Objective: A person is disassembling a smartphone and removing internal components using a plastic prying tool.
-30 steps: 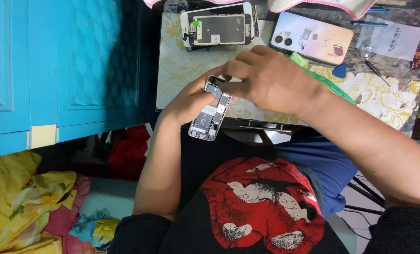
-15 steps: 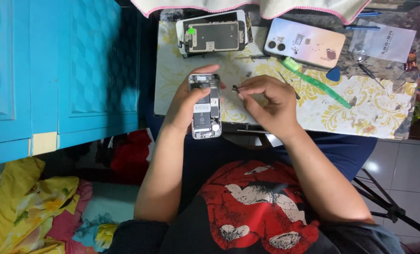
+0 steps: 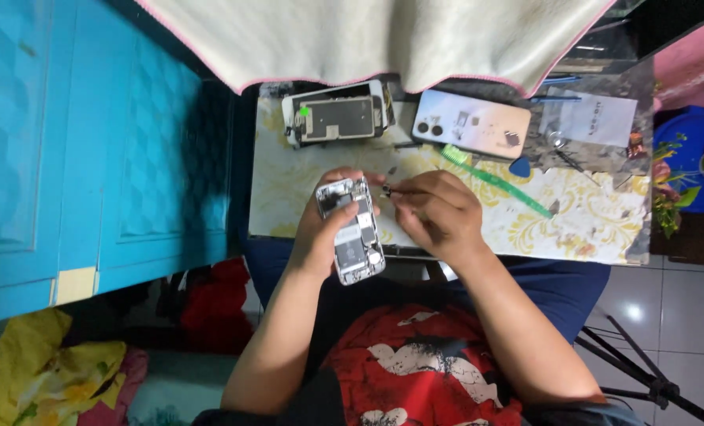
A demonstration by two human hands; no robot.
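Left hand [image 3: 320,229] grips the opened phone [image 3: 352,230] above the mat [image 3: 289,189]; right hand [image 3: 439,214] — lifted off the phone a second ago — now pinches a small tool [image 3: 389,189] beside its top edge — work resuming.

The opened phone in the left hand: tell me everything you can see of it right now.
The opened phone is a silver-edged body with its screen off, so its inner parts show: dark and metallic parts near the top, a pale block lower down. It is held above the table's near edge, long axis tilted slightly from vertical in the picture. The left hand grips it from the side and behind. The right hand holds a thin tool just beside its upper right corner; contact is unclear.
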